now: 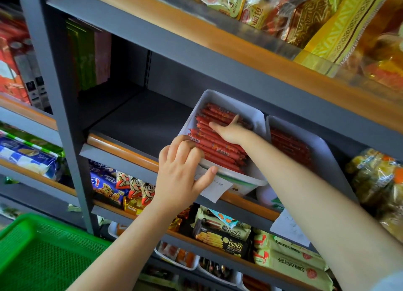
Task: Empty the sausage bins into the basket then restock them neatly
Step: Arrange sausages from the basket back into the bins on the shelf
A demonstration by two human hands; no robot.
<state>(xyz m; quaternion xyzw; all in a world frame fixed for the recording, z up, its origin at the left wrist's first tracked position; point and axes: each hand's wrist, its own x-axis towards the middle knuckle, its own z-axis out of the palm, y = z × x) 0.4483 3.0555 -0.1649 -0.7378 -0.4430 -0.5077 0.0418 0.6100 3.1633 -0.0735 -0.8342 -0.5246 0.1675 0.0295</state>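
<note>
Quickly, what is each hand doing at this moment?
Left hand: closed on the front rim of the white sausage bin.
Right hand: open, fingers spread flat on the red sausages; holds nothing.

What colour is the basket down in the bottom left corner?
Bright green, with a fine mesh-patterned plastic wall; the basket shows clearly in the head view.

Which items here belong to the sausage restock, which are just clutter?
Job: left bin, sausages, right bin, green basket, left hand, right hand.
Clutter: biscuit packs, bread bags, paper label.
</note>
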